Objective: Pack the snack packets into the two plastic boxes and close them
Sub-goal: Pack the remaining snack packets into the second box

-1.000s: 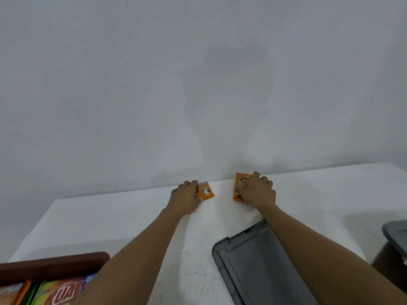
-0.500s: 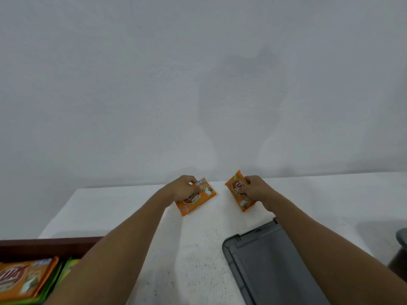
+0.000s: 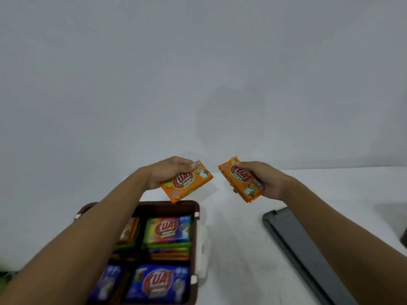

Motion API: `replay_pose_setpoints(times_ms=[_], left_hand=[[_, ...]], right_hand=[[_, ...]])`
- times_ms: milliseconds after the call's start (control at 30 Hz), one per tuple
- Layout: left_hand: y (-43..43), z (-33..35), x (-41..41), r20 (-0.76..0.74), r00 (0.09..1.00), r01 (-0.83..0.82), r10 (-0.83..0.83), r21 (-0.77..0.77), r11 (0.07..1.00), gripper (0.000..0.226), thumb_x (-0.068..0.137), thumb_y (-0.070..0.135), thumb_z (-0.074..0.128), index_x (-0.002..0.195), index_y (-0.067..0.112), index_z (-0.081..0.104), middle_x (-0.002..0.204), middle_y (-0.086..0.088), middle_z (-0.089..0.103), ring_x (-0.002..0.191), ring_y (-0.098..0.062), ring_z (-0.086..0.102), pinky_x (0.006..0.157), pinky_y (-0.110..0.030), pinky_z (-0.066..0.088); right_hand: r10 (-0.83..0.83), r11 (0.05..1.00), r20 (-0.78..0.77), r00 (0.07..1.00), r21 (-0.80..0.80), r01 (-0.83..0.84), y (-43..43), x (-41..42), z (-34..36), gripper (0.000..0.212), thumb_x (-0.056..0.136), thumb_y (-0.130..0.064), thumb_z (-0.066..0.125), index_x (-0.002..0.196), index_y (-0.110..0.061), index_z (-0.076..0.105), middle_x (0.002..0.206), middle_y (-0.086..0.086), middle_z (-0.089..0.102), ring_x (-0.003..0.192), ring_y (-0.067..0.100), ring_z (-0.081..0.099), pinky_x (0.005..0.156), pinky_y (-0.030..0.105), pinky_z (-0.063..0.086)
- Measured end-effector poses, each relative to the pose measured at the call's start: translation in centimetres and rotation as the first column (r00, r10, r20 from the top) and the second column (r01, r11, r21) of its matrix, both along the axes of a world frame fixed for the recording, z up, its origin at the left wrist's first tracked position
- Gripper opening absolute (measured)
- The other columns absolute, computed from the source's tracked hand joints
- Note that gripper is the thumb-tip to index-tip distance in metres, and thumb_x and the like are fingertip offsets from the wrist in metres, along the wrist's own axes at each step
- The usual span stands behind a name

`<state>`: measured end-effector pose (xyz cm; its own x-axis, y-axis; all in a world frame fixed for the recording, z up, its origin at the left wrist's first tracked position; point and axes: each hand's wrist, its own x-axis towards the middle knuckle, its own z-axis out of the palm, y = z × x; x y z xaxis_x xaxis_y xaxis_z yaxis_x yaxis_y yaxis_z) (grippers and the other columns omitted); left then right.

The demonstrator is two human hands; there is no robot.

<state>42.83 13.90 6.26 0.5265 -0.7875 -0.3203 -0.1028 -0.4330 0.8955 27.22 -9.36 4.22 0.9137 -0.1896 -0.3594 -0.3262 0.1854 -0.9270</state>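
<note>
Left packet [image 3: 186, 181] | long axis rises rightward | left hand [image 3: 167, 172] grips | right packet [image 3: 241, 180] | falls rightward | right hand [image 3: 266, 181] grips

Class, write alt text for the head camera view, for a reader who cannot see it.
The left hand grips the left orange packet and the right hand the right orange packet, above a white table. An open brown box below holds colourful packets; a grey lid lies to its right.

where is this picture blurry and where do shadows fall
Head view: the blue snack packets in the brown plastic box look soft; the two orange snack packets read sharper; a faint shadow falls on the pale wall.
</note>
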Motion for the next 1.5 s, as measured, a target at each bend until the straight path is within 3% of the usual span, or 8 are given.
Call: replay_pose_setpoints(times_ms=[300,533,633,833,967,1133,1267,1500], left_hand=[[16.1,-1.2,-0.6,0.059,0.964,0.250,-0.261,0.147,0.957,0.027,0.095,0.032,0.058,0.110,0.010,0.062,0.098,-0.008,0.071,0.087,-0.022,0.068,0.076,-0.033,0.055],[20.0,-4.9,-1.8,0.409,0.763,0.408,-0.501,0.297,0.863,0.020,0.095,0.035,0.060,0.102,0.018,0.069,0.091,-0.003,0.068,0.078,-0.007,0.059,0.072,-0.028,0.048],[20.8,-5.0,-2.4,0.472,0.705,0.396,-0.529,0.357,0.846,0.021,0.096,0.033,0.057,0.107,0.018,0.068,0.098,0.007,0.070,0.089,-0.004,0.064,0.079,-0.025,0.051],[21.7,-4.8,-2.9,0.393,0.658,0.391,-0.643,0.552,0.737,0.030,0.099,0.036,0.051,0.123,0.023,0.064,0.105,0.006,0.071,0.096,-0.008,0.065,0.087,-0.032,0.053],[21.4,-4.4,-2.5,0.587,0.679,0.282,-0.441,0.346,0.895,0.019,0.094,0.031,0.061,0.109,0.022,0.067,0.097,0.013,0.067,0.085,0.000,0.064,0.079,-0.025,0.054],[21.0,-4.9,-0.4,0.788,0.421,0.083,-0.450,0.460,0.884,0.030,0.076,0.031,0.078,0.087,0.027,0.051,0.094,0.011,0.055,0.086,-0.010,0.053,0.071,-0.030,0.048],[20.9,-5.5,0.7,0.799,0.395,0.063,-0.453,0.468,0.881,0.034,0.075,0.031,0.079,0.088,0.027,0.048,0.095,0.012,0.051,0.087,-0.010,0.050,0.068,-0.027,0.040],[22.5,-7.1,0.1,0.797,0.599,-0.034,0.079,-0.074,0.997,0.020,0.082,0.041,0.072,0.087,0.026,0.061,0.088,0.013,0.061,0.084,-0.007,0.058,0.074,-0.031,0.051]], right_hand=[[0.277,0.813,-0.029,0.960,-0.526,-0.250,16.2,-0.3,2.1,0.023,0.090,-0.033,0.064,0.109,-0.019,0.064,0.101,0.005,0.074,0.087,0.021,0.073,0.073,0.033,0.058],[0.516,0.247,-0.357,0.779,-0.809,-0.534,23.1,-1.3,-0.4,0.019,0.097,-0.029,0.054,0.110,-0.022,0.067,0.090,-0.012,0.065,0.085,0.011,0.061,0.069,0.019,0.044],[0.491,0.010,-0.470,0.733,-0.839,-0.545,24.3,-1.3,-1.5,0.032,0.101,-0.028,0.045,0.125,-0.017,0.063,0.114,-0.001,0.068,0.094,0.013,0.058,0.080,0.024,0.044],[0.489,-0.003,-0.499,0.716,-0.821,-0.571,23.9,-2.2,-1.4,0.033,0.102,-0.030,0.043,0.123,-0.017,0.065,0.114,0.001,0.070,0.098,0.013,0.064,0.089,0.030,0.052],[0.465,0.079,-0.245,0.851,-0.946,-0.315,23.4,-1.6,-1.7,0.027,0.097,-0.030,0.050,0.119,-0.025,0.065,0.091,-0.007,0.070,0.076,0.008,0.064,0.074,0.030,0.054],[0.424,-0.021,-0.257,0.869,-0.961,-0.275,22.8,0.6,-2.6,0.035,0.090,-0.037,0.060,0.125,-0.037,0.056,0.106,-0.006,0.058,0.097,0.014,0.055,0.082,0.039,0.050],[0.378,-0.093,-0.259,0.889,-0.966,-0.242,22.0,1.2,-3.6,0.047,0.089,-0.040,0.062,0.133,-0.042,0.046,0.117,-0.005,0.055,0.107,0.017,0.054,0.086,0.040,0.050],[0.343,0.032,0.001,0.939,-0.999,-0.011,20.6,-0.5,-4.6,0.036,0.089,-0.041,0.062,0.123,-0.029,0.056,0.116,-0.008,0.064,0.101,0.008,0.056,0.081,0.020,0.044]])
